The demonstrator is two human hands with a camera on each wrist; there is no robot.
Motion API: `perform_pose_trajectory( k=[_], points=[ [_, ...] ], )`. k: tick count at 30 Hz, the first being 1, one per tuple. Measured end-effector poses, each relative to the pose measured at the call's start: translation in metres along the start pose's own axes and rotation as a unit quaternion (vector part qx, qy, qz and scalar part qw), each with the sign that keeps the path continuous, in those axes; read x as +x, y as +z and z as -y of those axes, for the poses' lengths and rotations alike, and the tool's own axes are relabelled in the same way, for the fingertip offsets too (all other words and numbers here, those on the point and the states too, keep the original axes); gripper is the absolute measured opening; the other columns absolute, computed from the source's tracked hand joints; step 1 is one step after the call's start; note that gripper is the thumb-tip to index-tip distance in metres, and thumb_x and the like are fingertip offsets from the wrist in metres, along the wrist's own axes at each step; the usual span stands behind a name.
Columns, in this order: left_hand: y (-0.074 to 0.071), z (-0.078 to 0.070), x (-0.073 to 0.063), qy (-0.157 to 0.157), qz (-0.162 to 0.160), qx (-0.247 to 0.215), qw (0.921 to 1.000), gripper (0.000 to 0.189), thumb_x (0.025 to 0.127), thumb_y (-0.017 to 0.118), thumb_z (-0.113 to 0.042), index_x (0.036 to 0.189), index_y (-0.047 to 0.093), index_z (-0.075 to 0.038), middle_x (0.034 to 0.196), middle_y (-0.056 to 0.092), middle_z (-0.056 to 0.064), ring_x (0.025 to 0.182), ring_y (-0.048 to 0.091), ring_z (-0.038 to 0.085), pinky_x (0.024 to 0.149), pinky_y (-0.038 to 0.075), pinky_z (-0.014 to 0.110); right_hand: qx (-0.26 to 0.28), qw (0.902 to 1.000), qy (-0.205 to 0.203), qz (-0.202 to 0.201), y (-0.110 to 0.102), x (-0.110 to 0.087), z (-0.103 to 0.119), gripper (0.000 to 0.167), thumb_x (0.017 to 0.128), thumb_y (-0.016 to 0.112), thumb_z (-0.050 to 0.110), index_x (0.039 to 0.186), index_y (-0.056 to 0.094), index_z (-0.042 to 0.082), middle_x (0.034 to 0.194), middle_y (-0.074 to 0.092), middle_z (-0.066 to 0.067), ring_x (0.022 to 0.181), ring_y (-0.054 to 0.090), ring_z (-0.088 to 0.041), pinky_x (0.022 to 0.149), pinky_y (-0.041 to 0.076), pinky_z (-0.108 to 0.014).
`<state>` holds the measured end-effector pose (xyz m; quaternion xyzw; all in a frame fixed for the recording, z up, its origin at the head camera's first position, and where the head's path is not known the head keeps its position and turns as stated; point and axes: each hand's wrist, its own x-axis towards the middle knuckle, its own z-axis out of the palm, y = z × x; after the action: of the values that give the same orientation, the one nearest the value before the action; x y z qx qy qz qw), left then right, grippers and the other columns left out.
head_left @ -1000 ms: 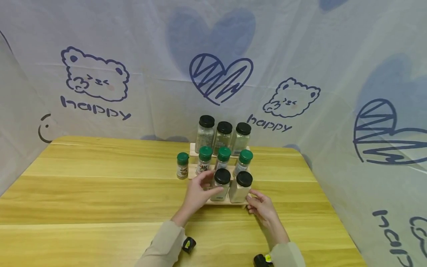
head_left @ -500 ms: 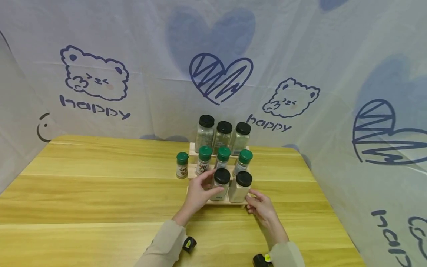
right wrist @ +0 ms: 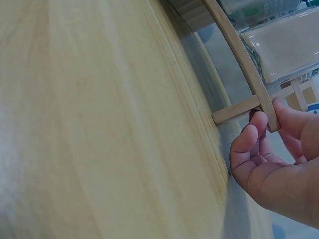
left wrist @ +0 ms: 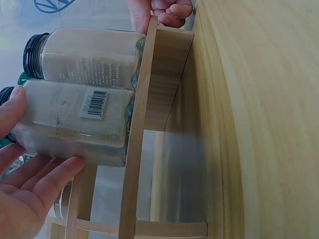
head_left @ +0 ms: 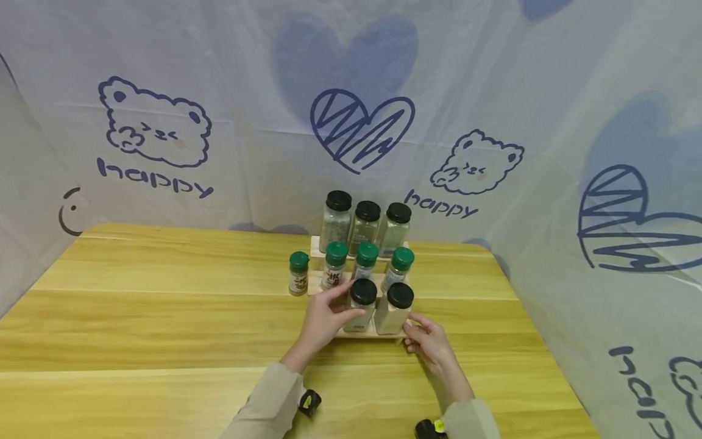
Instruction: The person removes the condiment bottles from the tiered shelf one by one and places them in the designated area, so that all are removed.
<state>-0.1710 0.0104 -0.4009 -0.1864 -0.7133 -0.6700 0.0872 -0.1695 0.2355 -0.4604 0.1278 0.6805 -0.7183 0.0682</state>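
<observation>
L hand [head_left: 326, 317] has thumb & fingers round a black-lidded jar [head_left: 361, 306] on front tier of wooden rack [left wrist: 168, 79]. R hand [head_left: 431, 346] pinches rack's R front end. Hands apart; 2nd black-lidded jar [head_left: 392, 317] btwn them. Beyond hands, mid tier: 3 green-capped bottles [head_left: 365, 261]; farther, top tier: 3 black-lidded jars [head_left: 364, 231]. Loose green-capped bottle [head_left: 298, 275] on bench [head_left: 164, 317], beyond & left of L hand.

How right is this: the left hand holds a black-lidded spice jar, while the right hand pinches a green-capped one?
Partly: the right hand pinches the end of the wooden rack, as the right wrist view shows. The left hand does hold a black-lidded spice jar.
</observation>
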Motion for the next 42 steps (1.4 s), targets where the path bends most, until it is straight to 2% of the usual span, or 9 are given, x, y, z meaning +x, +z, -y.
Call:
perform_pose_trajectory(
  k=[4, 7, 11, 18, 25, 36, 40, 42],
  points=[
    [0.001, 0.022, 0.001, 0.011, -0.009, 0.005, 0.9999, 0.050, 0.068, 0.075, -0.003, 0.114, 0.058, 0.006, 0.110, 0.058, 0.021, 0.089, 0.061, 0.028, 0.070, 0.052, 0.030, 0.000, 1.0000, -0.003, 0.002, -0.001, 0.000, -0.001, 0.041, 0.089, 0.049, -0.004, 0.127, 0.038, -0.012, 0.068, 0.055, -0.003, 0.054, 0.050, -0.007, 0.044, 0.043, -0.016],
    [0.000, 0.024, 0.001, 0.011, -0.013, 0.012, 0.9998, 0.051, 0.067, 0.076, -0.005, 0.114, 0.059, 0.003, 0.109, 0.060, 0.018, 0.088, 0.061, 0.026, 0.070, 0.052, 0.029, -0.002, 1.0000, -0.005, 0.003, -0.001, 0.000, -0.001, 0.041, 0.089, 0.049, -0.004, 0.127, 0.039, -0.011, 0.068, 0.055, -0.003, 0.054, 0.050, -0.008, 0.044, 0.043, -0.016],
    [-0.003, 0.018, -0.001, 0.004, -0.020, 0.018, 0.9996, 0.050, 0.066, 0.076, -0.002, 0.113, 0.059, 0.005, 0.107, 0.061, 0.019, 0.087, 0.061, 0.027, 0.071, 0.052, 0.035, -0.001, 1.0000, -0.003, 0.003, 0.000, 0.000, -0.001, 0.041, 0.089, 0.049, -0.004, 0.127, 0.039, -0.011, 0.068, 0.055, -0.003, 0.054, 0.050, -0.008, 0.044, 0.043, -0.016],
    [-0.011, -0.011, -0.008, 0.017, -0.021, 0.013, 0.9995, 0.046, 0.067, 0.073, 0.007, 0.109, 0.057, 0.013, 0.103, 0.059, 0.026, 0.084, 0.060, 0.035, 0.070, 0.052, 0.039, 0.004, 1.0000, 0.001, 0.001, 0.000, 0.001, -0.001, 0.041, 0.089, 0.049, -0.004, 0.127, 0.038, -0.012, 0.068, 0.054, -0.003, 0.054, 0.050, -0.007, 0.044, 0.043, -0.016],
    [-0.017, -0.012, -0.010, 0.014, -0.020, 0.001, 0.9997, 0.048, 0.066, 0.072, 0.009, 0.111, 0.055, 0.014, 0.105, 0.058, 0.027, 0.089, 0.058, 0.037, 0.072, 0.051, 0.039, 0.006, 1.0000, -0.002, -0.002, -0.001, 0.000, -0.001, 0.042, 0.089, 0.050, -0.003, 0.128, 0.037, -0.011, 0.069, 0.055, -0.003, 0.054, 0.050, -0.007, 0.044, 0.043, -0.016],
    [-0.025, -0.015, -0.013, -0.009, -0.031, 0.013, 0.9994, 0.049, 0.066, 0.072, 0.010, 0.111, 0.054, 0.015, 0.108, 0.055, 0.029, 0.095, 0.057, 0.037, 0.073, 0.051, 0.032, -0.001, 1.0000, -0.004, 0.004, -0.001, -0.001, -0.001, 0.042, 0.089, 0.050, -0.001, 0.128, 0.038, -0.011, 0.069, 0.055, -0.003, 0.055, 0.051, -0.007, 0.045, 0.043, -0.016],
    [-0.028, -0.010, -0.014, 0.000, -0.037, 0.007, 0.9993, 0.049, 0.066, 0.072, 0.009, 0.110, 0.054, 0.015, 0.109, 0.054, 0.029, 0.098, 0.055, 0.038, 0.073, 0.051, 0.032, 0.001, 1.0000, -0.005, 0.005, -0.001, -0.001, 0.000, 0.042, 0.088, 0.050, -0.002, 0.127, 0.038, -0.012, 0.068, 0.055, -0.003, 0.055, 0.051, -0.007, 0.045, 0.044, -0.017],
    [-0.030, -0.002, -0.013, 0.001, -0.041, 0.002, 0.9991, 0.049, 0.066, 0.073, 0.007, 0.111, 0.055, 0.013, 0.109, 0.055, 0.027, 0.098, 0.056, 0.036, 0.073, 0.051, 0.030, 0.000, 1.0000, -0.002, 0.004, -0.001, 0.000, 0.000, 0.041, 0.088, 0.050, -0.003, 0.127, 0.039, -0.012, 0.068, 0.055, -0.003, 0.055, 0.051, -0.008, 0.045, 0.044, -0.017]
  ],
)
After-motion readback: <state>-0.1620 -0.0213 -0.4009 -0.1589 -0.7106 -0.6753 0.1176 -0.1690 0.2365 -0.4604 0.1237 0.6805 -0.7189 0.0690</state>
